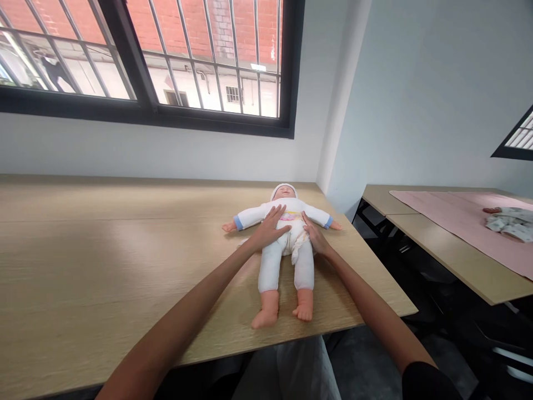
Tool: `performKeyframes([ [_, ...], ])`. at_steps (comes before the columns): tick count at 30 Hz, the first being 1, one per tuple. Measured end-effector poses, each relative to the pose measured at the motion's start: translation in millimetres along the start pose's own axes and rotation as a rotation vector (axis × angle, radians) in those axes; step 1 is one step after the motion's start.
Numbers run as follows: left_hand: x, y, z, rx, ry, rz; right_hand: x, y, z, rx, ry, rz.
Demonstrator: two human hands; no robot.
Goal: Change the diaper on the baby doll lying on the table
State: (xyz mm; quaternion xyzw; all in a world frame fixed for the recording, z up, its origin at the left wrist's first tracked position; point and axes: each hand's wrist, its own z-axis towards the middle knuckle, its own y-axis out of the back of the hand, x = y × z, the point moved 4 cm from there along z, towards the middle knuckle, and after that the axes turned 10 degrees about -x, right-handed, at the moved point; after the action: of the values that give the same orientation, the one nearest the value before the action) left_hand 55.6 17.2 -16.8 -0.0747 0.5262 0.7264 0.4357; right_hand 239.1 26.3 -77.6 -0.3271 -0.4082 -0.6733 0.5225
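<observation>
A baby doll (271, 264) lies on its back on the wooden table, head toward the wall and bare feet toward me. It wears a white suit with blue cuffs and a white cap (283, 186). A white cloth (296, 244) is wrapped about its hips, with a loose end hanging between the legs. My left hand (270, 226) rests on the left side of the doll's belly, fingers stretched out. Against the other side of its waist lies my right hand (314, 233), fingers extended along the suit. Neither hand shows a grip on anything.
The wooden table (104, 266) reaches far to the left, its near edge close to my legs. Across a gap on the right stands another table (441, 239) with a pink cloth (449, 214) and a second clothed doll (510, 222). A barred window (208, 61) is in the wall ahead.
</observation>
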Motion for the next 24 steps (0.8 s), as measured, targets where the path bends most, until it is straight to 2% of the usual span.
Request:
performKeyframes([
  [12, -3.1, 1.0, 0.4, -0.021, -0.008, -0.004, 4.1, 0.7, 0.1, -0.002, -0.022, -0.015],
  [18, -11.6, 14.1, 10.2, -0.172, -0.008, -0.021, 7.1, 7.0, 5.4, 0.002, -0.068, 0.092],
  [21, -24.3, 19.2, 10.3, -0.237, -0.098, 0.077, 12.0, 18.7, 12.2, -0.081, -0.064, 0.078],
  [24, -42.2, 13.1, 3.9, -0.209, -0.284, 0.26, 15.5, 40.3, 18.9, -0.202, -0.066, -0.024],
])
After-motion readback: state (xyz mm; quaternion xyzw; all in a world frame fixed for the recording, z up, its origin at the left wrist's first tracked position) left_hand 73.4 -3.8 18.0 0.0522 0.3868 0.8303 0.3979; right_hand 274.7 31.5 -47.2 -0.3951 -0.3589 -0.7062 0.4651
